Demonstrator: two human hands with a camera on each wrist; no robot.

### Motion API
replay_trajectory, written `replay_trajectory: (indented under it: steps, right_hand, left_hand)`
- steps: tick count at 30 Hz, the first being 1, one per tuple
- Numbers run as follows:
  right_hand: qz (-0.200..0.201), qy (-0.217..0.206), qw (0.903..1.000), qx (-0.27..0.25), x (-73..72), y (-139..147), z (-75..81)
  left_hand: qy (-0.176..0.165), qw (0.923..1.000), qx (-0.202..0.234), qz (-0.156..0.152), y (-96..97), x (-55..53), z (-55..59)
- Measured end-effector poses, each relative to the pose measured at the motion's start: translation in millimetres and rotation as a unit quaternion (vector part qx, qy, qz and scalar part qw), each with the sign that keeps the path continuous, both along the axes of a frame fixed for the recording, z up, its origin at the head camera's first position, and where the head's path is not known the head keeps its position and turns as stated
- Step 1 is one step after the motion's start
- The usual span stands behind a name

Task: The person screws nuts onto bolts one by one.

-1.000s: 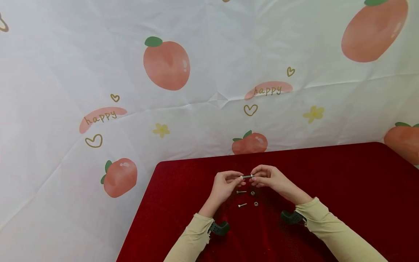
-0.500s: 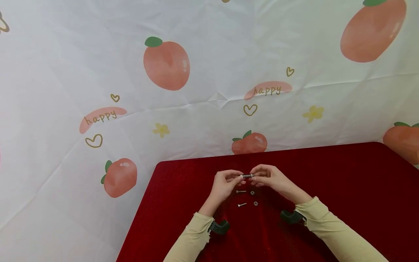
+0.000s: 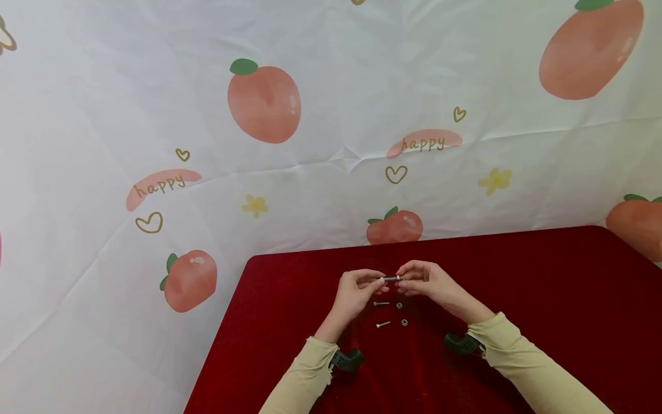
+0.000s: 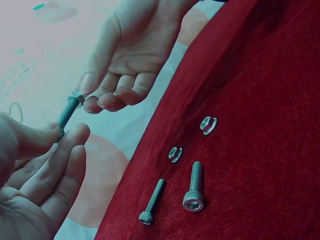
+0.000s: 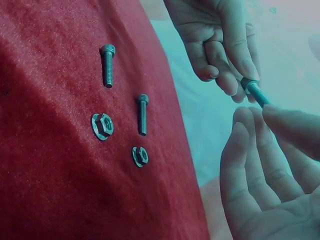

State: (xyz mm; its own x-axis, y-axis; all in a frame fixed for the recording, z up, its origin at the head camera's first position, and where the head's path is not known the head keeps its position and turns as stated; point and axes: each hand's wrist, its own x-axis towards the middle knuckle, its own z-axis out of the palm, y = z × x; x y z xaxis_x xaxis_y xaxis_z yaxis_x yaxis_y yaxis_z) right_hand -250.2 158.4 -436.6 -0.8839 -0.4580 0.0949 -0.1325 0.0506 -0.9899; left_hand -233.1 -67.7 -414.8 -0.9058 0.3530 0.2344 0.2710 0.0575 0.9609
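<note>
Grip matches a second ago: your left fingers (image 4: 70, 170) pinch the bolt (image 4: 67, 113) by its head, your right fingers (image 4: 102, 55) the nut (image 4: 78, 99) near the tip, apparently untightened

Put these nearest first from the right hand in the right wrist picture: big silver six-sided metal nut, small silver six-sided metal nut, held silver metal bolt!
1. Held bolt: touching the right hand.
2. Small nut: left of the hand, on the red cloth.
3. Big nut: on the cloth, farther left.
</note>
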Motion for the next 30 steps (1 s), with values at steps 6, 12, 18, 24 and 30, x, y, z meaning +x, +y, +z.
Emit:
replay_trajectory:
  steps: [6, 12, 18, 24, 30]
  right_hand:
    - [-0.008, -0.030, 0.9995, 0.012, 0.2, -2.0, -1.8]
    - [0.001, -0.013, 0.9998, -0.015, 1.2, 0.1, -2.2]
    - [-0.002, -0.002, 1.0000, 0.004, 1.1, -0.7, -0.6]
    - [0.001, -0.021, 0.9997, 0.014, 1.3, -2.2, -2.7]
    - [0.005, 0.013, 0.9999, -0.009, 1.7, -2.7, -2.3]
  left_hand:
    - [0.001, 1.0000, 0.005, -0.003, 1.0, 3.0, 3.1]
    - [0.000, 1.0000, -0.002, -0.002, 0.0, 3.1, 2.4]
    - [0.005, 1.0000, 0.001, -0.004, -0.1, 3.0, 1.8]
    - [-0.002, 1.0000, 0.009, -0.004, -0.7, 2.6, 0.2]
    - [0.001, 1.0000, -0.001, -0.004, -0.7, 2.4, 0.1]
